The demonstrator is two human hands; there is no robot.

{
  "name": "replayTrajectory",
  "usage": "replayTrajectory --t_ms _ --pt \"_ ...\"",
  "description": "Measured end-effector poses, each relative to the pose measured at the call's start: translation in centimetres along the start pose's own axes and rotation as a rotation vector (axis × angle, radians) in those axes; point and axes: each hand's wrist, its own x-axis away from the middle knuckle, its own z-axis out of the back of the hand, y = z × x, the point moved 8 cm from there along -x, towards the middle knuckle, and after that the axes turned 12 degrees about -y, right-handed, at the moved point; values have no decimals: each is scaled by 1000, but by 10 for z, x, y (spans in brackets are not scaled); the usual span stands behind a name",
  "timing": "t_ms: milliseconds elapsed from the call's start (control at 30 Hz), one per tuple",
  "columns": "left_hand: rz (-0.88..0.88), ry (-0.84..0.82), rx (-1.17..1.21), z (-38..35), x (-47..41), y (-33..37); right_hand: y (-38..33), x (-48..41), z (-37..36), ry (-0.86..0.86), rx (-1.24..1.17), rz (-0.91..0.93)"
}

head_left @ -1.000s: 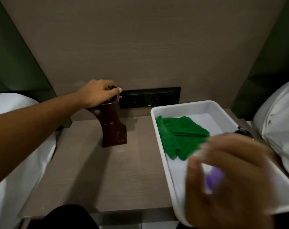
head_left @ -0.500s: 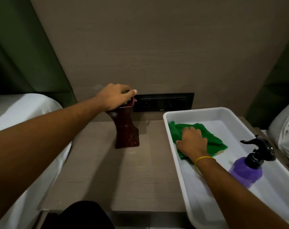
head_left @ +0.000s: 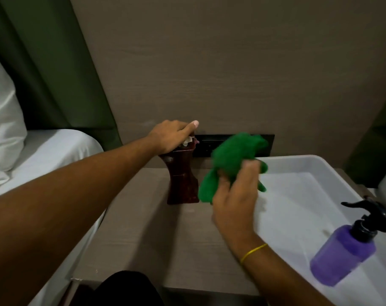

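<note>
Green cloth (head_left: 231, 155) now lifted from tray (head_left: 320, 159), our right hand (head_left: 234, 202) bunched round it (wiping likely next); left hand (head_left: 172, 135) grips holder (head_left: 182, 180).

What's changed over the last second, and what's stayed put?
The right hand set the purple spray bottle down in the white tray. It then gripped the green cloth and lifted it out, leftward, to beside the dark red holder. The left hand still holds the holder's top; holder and tray have not moved.
</note>
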Motion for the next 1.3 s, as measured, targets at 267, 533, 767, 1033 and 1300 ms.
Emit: replayTrajectory --t_ms 267,533,767,1033,1300 --pt "31 -73 -71 10 -10 13 -63 -11 -111 -451 456 687" --pt "-4 23 -111 30 -3 13 -57 -12 -163 -754 667 465" --pt "22 1 -98 26 8 1 -16 24 -203 -1298 545 25" --pt "46 -17 -76 7 17 -12 36 45 -223 -1683 62 -712" --pt "88 2 -65 4 28 -34 12 92 -171 -662 -1379 -1452"
